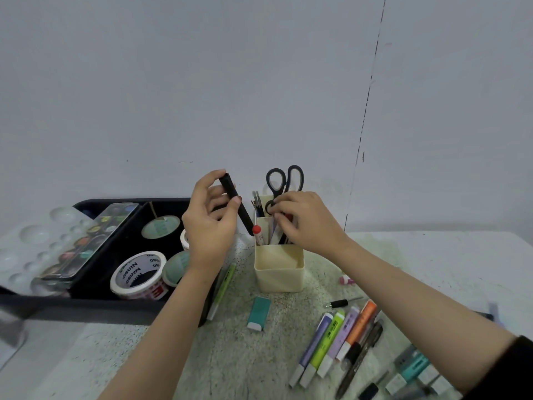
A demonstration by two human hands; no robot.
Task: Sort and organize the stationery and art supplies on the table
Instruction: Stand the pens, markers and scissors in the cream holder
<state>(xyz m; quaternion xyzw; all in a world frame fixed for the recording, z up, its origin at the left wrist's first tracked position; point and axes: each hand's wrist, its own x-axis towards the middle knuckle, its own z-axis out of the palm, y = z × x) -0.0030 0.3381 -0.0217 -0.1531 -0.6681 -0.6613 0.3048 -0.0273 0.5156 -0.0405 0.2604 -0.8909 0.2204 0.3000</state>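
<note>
My left hand [209, 223] pinches the black pen [235, 203] between thumb and fingertips, in the air just left of the holder [279, 269]. Its long axis is tilted, top end up and to the left, lower end down and to the right, almost at the holder's rim by the red-capped stick [257, 233]. My right hand [302, 220] is over the holder, fingers curled in among the pens beneath the scissors [285, 180], which stand handles up; what they hold I cannot tell. An eraser [258, 313] lies in front of the holder, highlighters [337, 342] side by side to the right, and the tray [86, 308] with tape [138, 274] to the left
</note>
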